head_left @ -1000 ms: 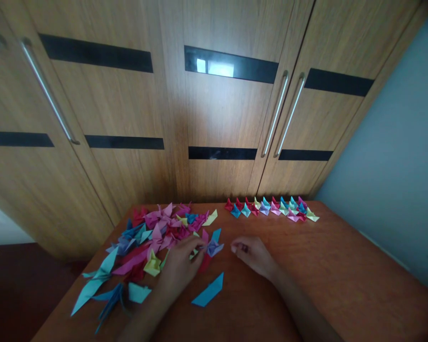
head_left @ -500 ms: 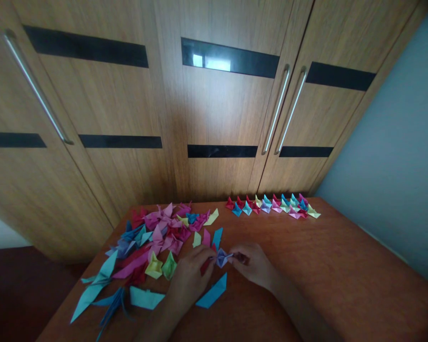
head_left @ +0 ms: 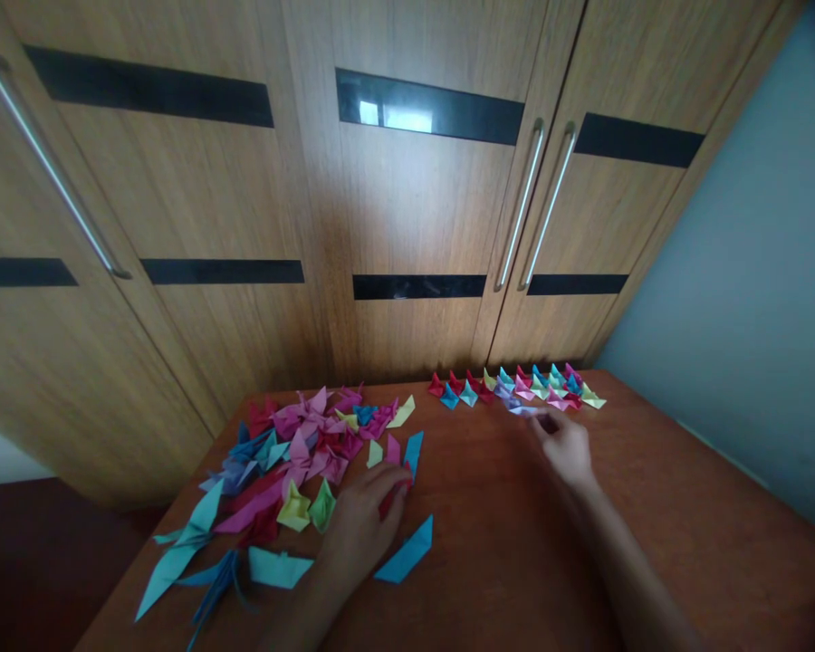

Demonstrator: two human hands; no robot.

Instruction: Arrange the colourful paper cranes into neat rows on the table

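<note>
Pinched in the fingertips of my right hand (head_left: 565, 445) is a small lavender origami piece (head_left: 524, 410), low at the front of the rows of little paper boats (head_left: 538, 388) at the table's back. My left hand (head_left: 363, 509) is beside the origami heap, its fingers curved and apart over a red folded paper (head_left: 394, 493). The fingers partly cover that paper; no firm grip on it shows. Beyond them lies a blue paper strip (head_left: 414, 453), and a larger blue folded strip (head_left: 406, 551) is nearer me. Yellow (head_left: 294, 509) and green (head_left: 323, 505) folded pieces sit left of this hand.
A heap of pink, red and blue origami (head_left: 312, 435) covers the table's left side. Teal (head_left: 183, 548) and blue (head_left: 217, 580) pieces lie toward the front left. Behind the wooden table (head_left: 489, 543) stands a cupboard (head_left: 421, 217), with a wall (head_left: 740, 317) on the right.
My right hand has carried the lavender piece forward and right to the boat rows. My left hand has let go of it and stays near the red paper. The view has shifted slightly.
</note>
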